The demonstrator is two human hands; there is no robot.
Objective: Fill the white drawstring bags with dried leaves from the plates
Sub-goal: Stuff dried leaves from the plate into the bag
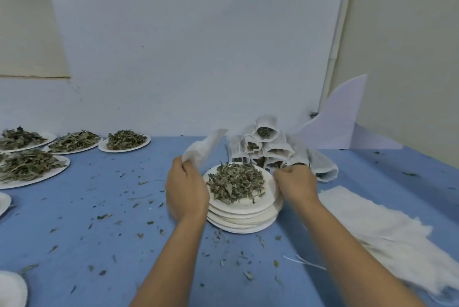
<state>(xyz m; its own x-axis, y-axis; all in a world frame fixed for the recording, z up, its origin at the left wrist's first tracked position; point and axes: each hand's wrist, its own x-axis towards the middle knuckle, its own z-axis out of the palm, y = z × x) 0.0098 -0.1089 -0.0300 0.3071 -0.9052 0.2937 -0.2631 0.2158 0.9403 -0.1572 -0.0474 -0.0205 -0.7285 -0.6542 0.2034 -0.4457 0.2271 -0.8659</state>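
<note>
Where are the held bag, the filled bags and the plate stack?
held bag [203, 148], head view, its flat middle.
filled bags [267, 149], head view, middle of the pile.
plate stack [242, 218], head view, bare near rims.

Left hand [186, 190], right hand [296, 182], both curled

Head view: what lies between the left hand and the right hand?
A stack of white plates, its top one heaped with dried leaves, seen in the head view.

Nothing legible for you to log: no text, label, brand or number on the plate stack [244, 226] at 6 o'clock, the filled bags [295, 152] at its 1 o'clock, or the wall panel [188, 46] at 12
</note>
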